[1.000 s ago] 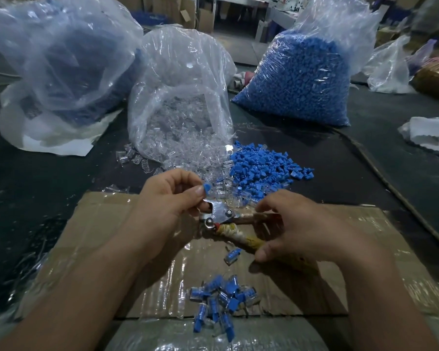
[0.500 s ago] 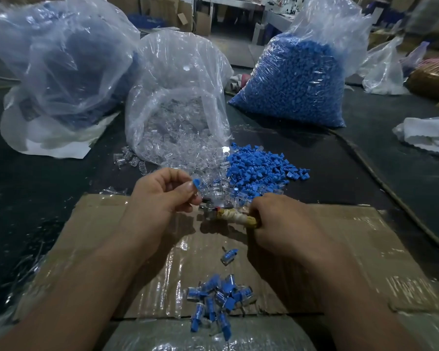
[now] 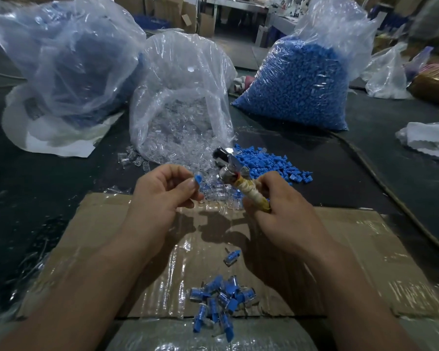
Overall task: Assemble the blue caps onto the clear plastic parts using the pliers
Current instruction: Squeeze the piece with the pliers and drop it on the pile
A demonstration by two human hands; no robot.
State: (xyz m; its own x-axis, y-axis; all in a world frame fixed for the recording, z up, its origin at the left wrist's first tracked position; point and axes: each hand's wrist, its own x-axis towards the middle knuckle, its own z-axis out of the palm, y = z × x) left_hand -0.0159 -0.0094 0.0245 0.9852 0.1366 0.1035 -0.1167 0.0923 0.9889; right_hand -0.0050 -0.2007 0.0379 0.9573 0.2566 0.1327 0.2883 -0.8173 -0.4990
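Far left, a big clear bag (image 3: pixel 69 67) w/ dark blue contents slumps on the dark table (image 3: pixel 23 198). It's too blurred to say what's inside; prob. parked there as out-of-the-way stock.

Next, the bag of clear plastic parts (image 3: pixel 180 105) lies mouth toward you, parts spilling out front so you can grab w/o digging.

Your left hand (image 3: pixel 160 196) hovers over the far edge of the cardboard (image 3: pixel 365 249). Thumb and forefinger pinch one blue cap (image 3: pixel 197 179), other fingers curled under. Whether a clear part sits beneath the cap, can't tell. The cap is held up at the fingertips on the tool side, likely so it can be fed straight in.

Below, at the cardboard's ctr, the finished pieces (image 3: pixel 221 300) lie heaped near you, w/ one stray (image 3: pixel 232 258) just beyond the heap. That keeps them apart from raw stock.

Right of the cap, not touching it, the pliers (image 3: pixel 238 182) point up and away. The head is blurred, so jaws apart or closed: can't tell.

Your right hand (image 3: pixel 276 211) wraps its fingers round the tape-bound handle, gripping low, prob. for leverage.

Behind it, the loose blue caps (image 3: pixel 271 163) are spread w/in easy reach. The full bag of caps (image 3: pixel 297 84) stands further back as the refill.

Step in hand, I'd judge: bring cap and pliers together for the next press.
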